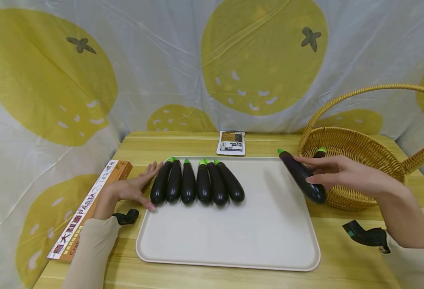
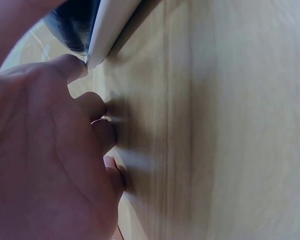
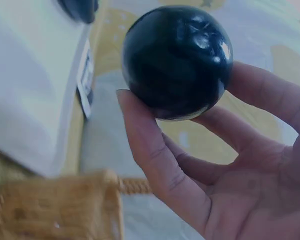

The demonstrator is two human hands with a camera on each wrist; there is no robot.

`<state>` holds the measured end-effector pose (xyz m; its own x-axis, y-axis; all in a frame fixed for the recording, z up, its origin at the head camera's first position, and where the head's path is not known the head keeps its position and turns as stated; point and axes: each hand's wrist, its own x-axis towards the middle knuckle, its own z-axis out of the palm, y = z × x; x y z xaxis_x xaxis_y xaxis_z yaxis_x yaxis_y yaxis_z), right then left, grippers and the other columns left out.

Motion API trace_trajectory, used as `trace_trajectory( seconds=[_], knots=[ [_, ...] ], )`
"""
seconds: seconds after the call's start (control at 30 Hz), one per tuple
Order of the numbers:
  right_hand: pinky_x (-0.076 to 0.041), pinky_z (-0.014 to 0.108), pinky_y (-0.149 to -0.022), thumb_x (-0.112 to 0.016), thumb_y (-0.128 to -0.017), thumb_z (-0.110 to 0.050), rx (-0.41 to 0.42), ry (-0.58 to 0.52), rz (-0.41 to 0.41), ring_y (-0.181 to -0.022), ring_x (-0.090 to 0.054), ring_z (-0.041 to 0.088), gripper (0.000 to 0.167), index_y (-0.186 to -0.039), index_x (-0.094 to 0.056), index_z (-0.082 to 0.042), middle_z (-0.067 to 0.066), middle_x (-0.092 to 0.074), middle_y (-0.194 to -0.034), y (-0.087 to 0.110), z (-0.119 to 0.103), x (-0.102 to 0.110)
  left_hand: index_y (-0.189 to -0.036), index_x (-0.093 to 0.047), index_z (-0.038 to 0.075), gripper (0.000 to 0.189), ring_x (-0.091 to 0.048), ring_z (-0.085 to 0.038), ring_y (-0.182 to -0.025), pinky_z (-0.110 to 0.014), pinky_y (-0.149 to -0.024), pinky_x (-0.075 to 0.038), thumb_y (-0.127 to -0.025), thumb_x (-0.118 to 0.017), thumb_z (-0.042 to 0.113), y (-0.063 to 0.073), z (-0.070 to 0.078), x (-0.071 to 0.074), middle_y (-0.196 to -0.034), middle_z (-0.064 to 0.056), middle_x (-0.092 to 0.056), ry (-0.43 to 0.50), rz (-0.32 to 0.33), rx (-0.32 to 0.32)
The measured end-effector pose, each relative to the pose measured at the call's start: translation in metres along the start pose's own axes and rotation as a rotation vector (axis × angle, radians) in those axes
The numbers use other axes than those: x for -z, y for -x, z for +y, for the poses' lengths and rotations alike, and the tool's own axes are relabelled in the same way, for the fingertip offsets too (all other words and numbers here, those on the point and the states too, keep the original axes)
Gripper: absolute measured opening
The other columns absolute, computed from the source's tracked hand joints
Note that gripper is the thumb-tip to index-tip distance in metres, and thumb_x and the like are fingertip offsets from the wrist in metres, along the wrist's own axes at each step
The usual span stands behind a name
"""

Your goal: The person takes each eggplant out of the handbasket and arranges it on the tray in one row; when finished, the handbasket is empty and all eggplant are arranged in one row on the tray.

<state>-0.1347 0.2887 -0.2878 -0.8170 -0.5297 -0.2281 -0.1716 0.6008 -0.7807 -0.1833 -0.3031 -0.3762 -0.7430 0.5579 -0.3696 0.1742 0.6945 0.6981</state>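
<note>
Between thumb and fingers my right hand (image 1: 353, 174) holds a dark purple eggplant (image 1: 300, 176) with a green stem end, tilted above the right edge of the white tray (image 1: 270, 237). The right wrist view shows that eggplant (image 3: 177, 62) end-on, with the thumb on one side and fingers on the other. Several eggplants (image 1: 188, 184) lie side by side in a row on the tray's left half, stem ends away from me. With fingers spread, my left hand (image 1: 132, 189) is at the tray's left edge beside the row; in the left wrist view its fingertips (image 2: 106, 135) are down by the wooden table.
At the right stands a wicker basket (image 1: 363, 140) with a tall handle; another eggplant's green stem (image 1: 321, 149) shows inside it. A long pasta box (image 1: 89, 208) lies on the left. Behind the tray is a small packet (image 1: 231, 143), before a lemon-patterned cloth (image 1: 168, 60).
</note>
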Motion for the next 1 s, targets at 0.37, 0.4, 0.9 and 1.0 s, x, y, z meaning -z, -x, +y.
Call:
trace_trajectory(
  seconds=[0.37,0.4,0.9,1.0],
  knots=[
    [-0.06,0.036,-0.085,-0.068,-0.1,-0.026,0.005,-0.155,-0.06,-0.115,-0.06,0.02,0.065,-0.16,-0.042,-0.018,0.019,-0.048,-0.158,-0.066,-0.01,-0.04,-0.166,0.012,0.013,0.148,0.03,-0.052,-0.152,-0.08,-0.114,0.013,-0.069,-0.097,0.029,0.0,0.0,0.0,-0.167,-0.024,0.031,0.001,-0.002,0.003],
    [-0.06,0.037,-0.085,-0.067,-0.101,-0.025,0.009,-0.161,-0.069,-0.118,-0.06,0.022,0.065,-0.16,-0.041,-0.017,0.021,-0.048,-0.157,-0.073,-0.01,-0.043,-0.166,0.012,0.013,0.148,0.03,-0.051,-0.152,-0.081,-0.114,0.013,-0.069,-0.097,0.03,0.0,0.0,0.0,-0.167,-0.024,0.031,-0.001,-0.002,0.004],
    [-0.059,0.029,-0.076,-0.067,-0.099,-0.016,0.013,-0.209,-0.121,-0.107,-0.062,0.015,0.066,-0.159,-0.041,-0.008,0.027,-0.056,-0.144,-0.13,-0.004,-0.08,-0.166,0.012,0.015,0.146,0.031,-0.049,-0.152,-0.079,-0.116,0.014,-0.069,-0.097,0.026,0.0,0.001,-0.001,-0.166,-0.025,0.031,0.031,-0.004,-0.011],
    [-0.058,0.029,-0.074,-0.066,-0.1,-0.015,0.016,-0.205,-0.129,-0.103,-0.061,0.014,0.066,-0.159,-0.04,-0.008,0.027,-0.056,-0.142,-0.133,-0.003,-0.081,-0.166,0.012,0.014,0.147,0.031,-0.049,-0.152,-0.079,-0.116,0.014,-0.069,-0.097,0.025,0.001,0.001,-0.001,-0.167,-0.025,0.032,0.038,-0.005,-0.009]
  ],
)
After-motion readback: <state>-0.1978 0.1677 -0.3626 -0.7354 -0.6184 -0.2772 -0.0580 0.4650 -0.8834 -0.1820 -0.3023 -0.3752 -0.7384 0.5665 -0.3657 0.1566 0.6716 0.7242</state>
